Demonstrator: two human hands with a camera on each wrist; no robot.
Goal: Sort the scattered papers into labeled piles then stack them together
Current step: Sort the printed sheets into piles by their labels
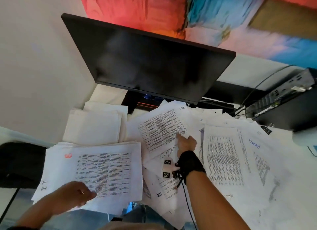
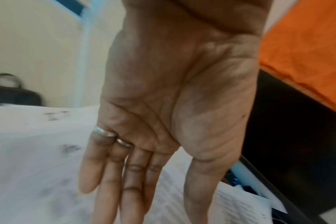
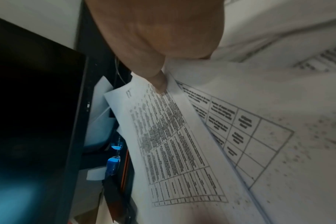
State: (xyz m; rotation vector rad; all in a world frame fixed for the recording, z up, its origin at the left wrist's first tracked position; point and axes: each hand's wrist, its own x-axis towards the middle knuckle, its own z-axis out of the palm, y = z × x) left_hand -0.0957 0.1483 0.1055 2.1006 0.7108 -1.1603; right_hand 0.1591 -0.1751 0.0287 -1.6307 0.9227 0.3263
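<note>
Head cam: right hand (image 1: 186, 143) pinches a printed white table sheet (image 1: 161, 126) at 12 o'clock of the paper mess. Left wrist: left hand (image 2: 175, 97) flat, fingers (image 2: 90, 168) straight and together over the "II" stack (image 2: 29, 151). Right wrist: thumb (image 3: 159, 80) clamps the sheet's corner.

I'm seeing a dark monitor (image 1: 147, 58) standing at the back of the desk, a black computer box (image 1: 283, 106) sitting to its right with cables (image 1: 253, 90) trailing, and a binder clip (image 1: 267, 129) lying nearby.
</note>
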